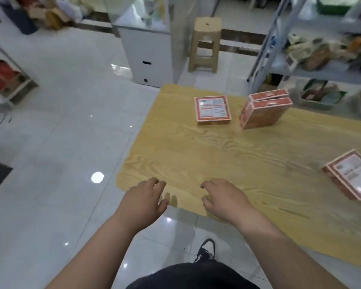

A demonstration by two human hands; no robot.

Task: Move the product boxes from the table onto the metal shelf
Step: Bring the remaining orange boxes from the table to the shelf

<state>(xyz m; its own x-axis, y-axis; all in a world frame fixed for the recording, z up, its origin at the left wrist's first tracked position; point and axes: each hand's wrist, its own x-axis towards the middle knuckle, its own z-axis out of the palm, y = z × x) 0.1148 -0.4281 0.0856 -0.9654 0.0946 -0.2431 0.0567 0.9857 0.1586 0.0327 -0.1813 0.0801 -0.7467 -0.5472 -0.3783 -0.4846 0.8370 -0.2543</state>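
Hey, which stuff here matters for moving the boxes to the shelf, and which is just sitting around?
For the job: flat box, upright pair of boxes, stacked boxes at the right edge, wooden table, metal shelf.
Just lying about: plastic stool, white cabinet.

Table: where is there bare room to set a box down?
Bare: the table middle, between the flat box, upright boxes, right-edge stack, left hand and right hand. Crowded: the metal shelf.

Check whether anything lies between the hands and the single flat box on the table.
Nothing visible: bare table separates the left hand and right hand from the single flat box; the upright boxes stand to its right.
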